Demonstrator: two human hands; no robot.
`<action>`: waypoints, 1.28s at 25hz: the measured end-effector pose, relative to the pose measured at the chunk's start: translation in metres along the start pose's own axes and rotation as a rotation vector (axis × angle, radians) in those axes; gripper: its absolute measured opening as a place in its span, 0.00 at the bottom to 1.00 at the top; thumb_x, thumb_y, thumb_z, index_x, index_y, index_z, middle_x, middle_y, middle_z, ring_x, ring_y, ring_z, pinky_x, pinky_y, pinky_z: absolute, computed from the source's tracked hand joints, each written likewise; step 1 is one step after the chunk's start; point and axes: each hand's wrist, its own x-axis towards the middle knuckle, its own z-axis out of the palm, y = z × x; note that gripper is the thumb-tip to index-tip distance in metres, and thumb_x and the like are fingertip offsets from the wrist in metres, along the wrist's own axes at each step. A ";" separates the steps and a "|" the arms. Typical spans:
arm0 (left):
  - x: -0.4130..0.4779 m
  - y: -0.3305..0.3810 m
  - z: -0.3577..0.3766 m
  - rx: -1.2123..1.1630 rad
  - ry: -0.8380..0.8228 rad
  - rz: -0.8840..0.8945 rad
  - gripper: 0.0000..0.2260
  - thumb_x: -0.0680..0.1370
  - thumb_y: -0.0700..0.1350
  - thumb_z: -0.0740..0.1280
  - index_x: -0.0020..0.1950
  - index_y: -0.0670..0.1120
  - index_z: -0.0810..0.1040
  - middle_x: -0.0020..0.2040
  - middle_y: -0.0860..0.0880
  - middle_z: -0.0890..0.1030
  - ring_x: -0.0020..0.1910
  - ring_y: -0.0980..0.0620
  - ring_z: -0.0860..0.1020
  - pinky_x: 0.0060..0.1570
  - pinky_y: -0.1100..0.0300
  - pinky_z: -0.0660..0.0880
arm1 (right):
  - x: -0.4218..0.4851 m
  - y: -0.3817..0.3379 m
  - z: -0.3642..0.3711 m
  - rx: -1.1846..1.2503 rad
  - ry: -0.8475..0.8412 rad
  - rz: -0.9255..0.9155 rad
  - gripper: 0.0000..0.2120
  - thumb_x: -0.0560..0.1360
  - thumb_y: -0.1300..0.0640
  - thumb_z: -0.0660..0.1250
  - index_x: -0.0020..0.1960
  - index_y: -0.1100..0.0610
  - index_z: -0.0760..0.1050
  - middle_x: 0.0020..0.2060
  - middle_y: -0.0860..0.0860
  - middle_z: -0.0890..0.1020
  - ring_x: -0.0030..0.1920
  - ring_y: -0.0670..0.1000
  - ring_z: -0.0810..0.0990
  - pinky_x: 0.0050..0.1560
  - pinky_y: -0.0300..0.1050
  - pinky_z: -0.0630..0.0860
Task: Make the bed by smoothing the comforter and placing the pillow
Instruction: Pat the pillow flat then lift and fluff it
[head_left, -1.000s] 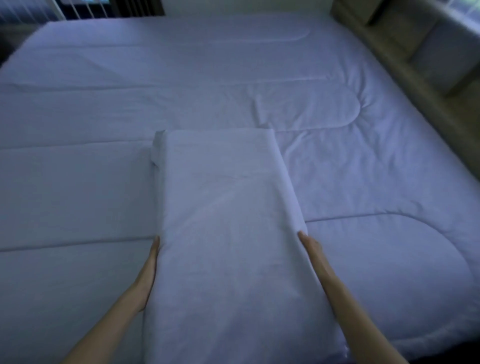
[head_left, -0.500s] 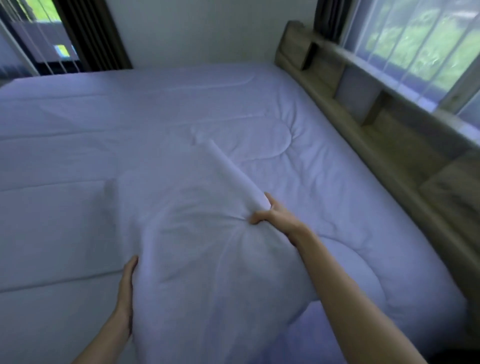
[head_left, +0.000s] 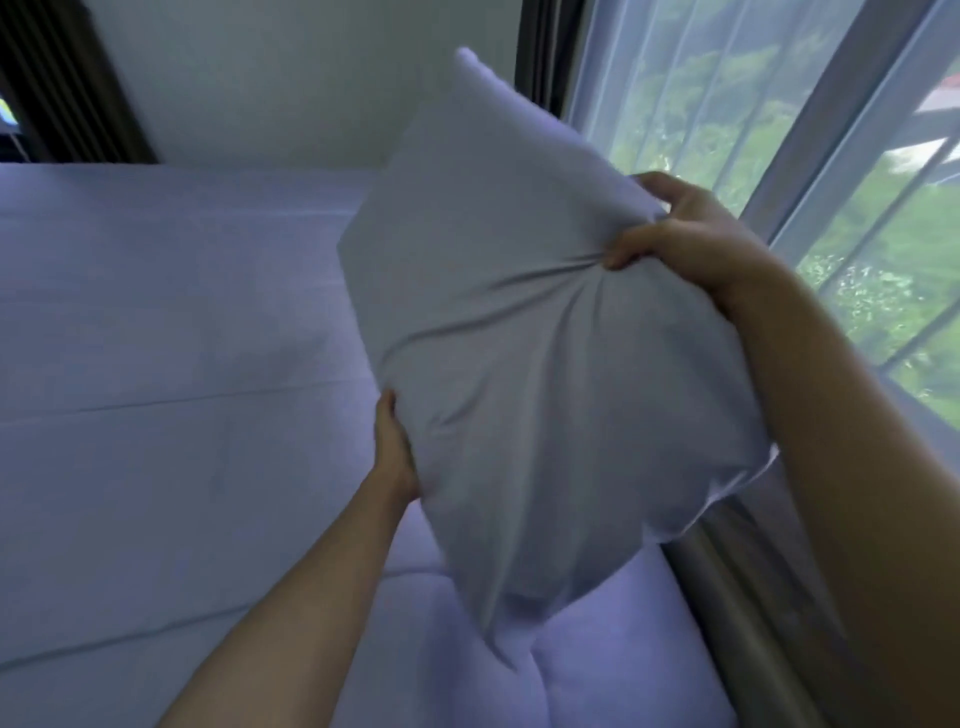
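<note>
The pillow (head_left: 530, 332) is up in the air, over the right side of the bed near the window (head_left: 810, 171). It is tilted, with one corner pointing up at the wall and another corner hanging down low, close over the comforter (head_left: 171, 364). I cannot tell if that low corner touches it.

The right hand (head_left: 691, 239) holds the pillow at its right edge. Its grip is closed tight on a bunch of the cloth, and you can see lines in the cloth all running to that spot. This pinch probably carries most of the weight, which is why the cloth pulls so hard there.

The left hand (head_left: 392, 452) is on the left edge, lower down. Its fingers are hidden behind the pillow, so I cannot tell how tightly they close, but the hand presses on the side and seems to steady it. With one hand high and one low, the pillow can be turned and swung to where it belongs.

The comforter lies flat across the bed, with only its sewn lines and a soft dip near the bottom. It looks smooth already, so the pillow is likely the part left to do. It probably needs to go down flat at the head of the bed.
</note>
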 end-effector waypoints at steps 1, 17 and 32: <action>0.011 -0.007 0.024 0.023 -0.019 -0.009 0.22 0.78 0.61 0.55 0.52 0.47 0.80 0.41 0.46 0.85 0.49 0.44 0.79 0.48 0.53 0.75 | 0.009 0.008 -0.011 -0.006 0.037 0.020 0.26 0.59 0.63 0.74 0.55 0.47 0.78 0.47 0.51 0.80 0.45 0.50 0.78 0.41 0.37 0.75; 0.015 -0.210 0.032 0.808 -0.072 0.044 0.21 0.83 0.44 0.52 0.75 0.41 0.56 0.72 0.48 0.64 0.71 0.53 0.62 0.64 0.69 0.54 | 0.016 0.209 -0.056 -0.301 0.097 0.387 0.32 0.67 0.44 0.71 0.69 0.48 0.66 0.62 0.54 0.76 0.54 0.56 0.75 0.54 0.50 0.71; -0.121 -0.197 0.113 1.560 -0.716 0.556 0.21 0.78 0.41 0.59 0.71 0.45 0.67 0.69 0.43 0.69 0.64 0.40 0.72 0.61 0.51 0.69 | -0.260 0.157 -0.040 -0.429 0.699 0.421 0.19 0.71 0.63 0.61 0.60 0.54 0.77 0.61 0.53 0.79 0.61 0.55 0.77 0.61 0.46 0.71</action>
